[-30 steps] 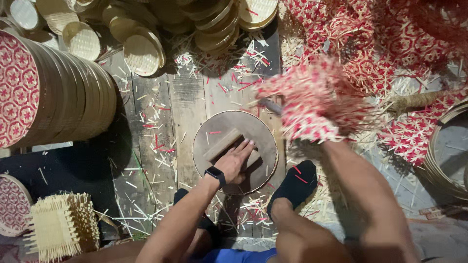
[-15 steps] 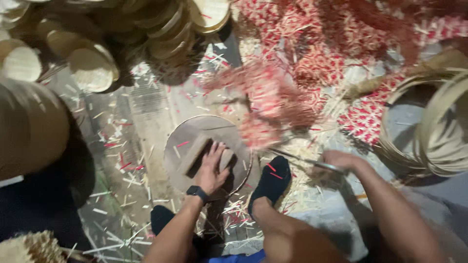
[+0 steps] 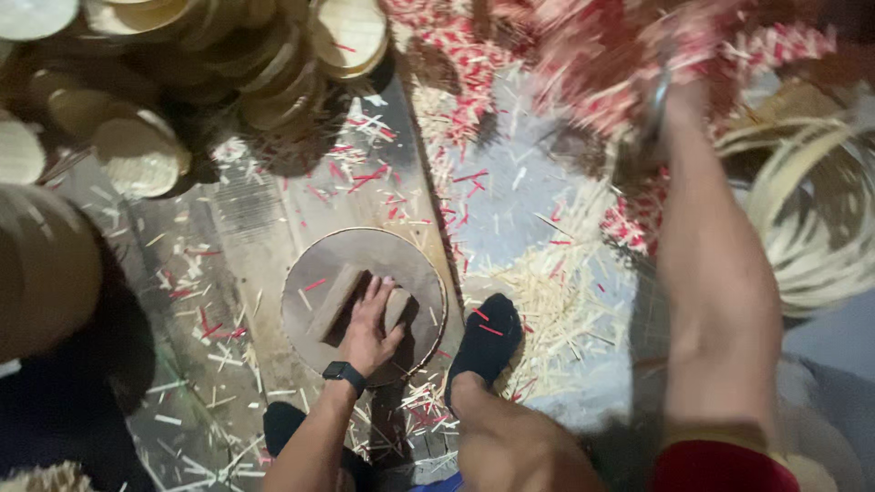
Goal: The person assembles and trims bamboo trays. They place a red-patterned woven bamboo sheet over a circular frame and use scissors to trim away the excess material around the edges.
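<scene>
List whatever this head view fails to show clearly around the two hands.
- Right hand: motion-blurred; its grip and the red-and-white woven piece cannot be made out.
- Wooden block on the round board: partly covered by the left hand.
- Bamboo hoops: cut off by the right edge.

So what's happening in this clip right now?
A person sits on the floor among bamboo trimmings. The left hand presses on a wooden block atop a round disc. The raised right hand is blurred, apparently gripping a blade beside red-and-white woven material. Stacks of round woven lids lie behind.
</scene>
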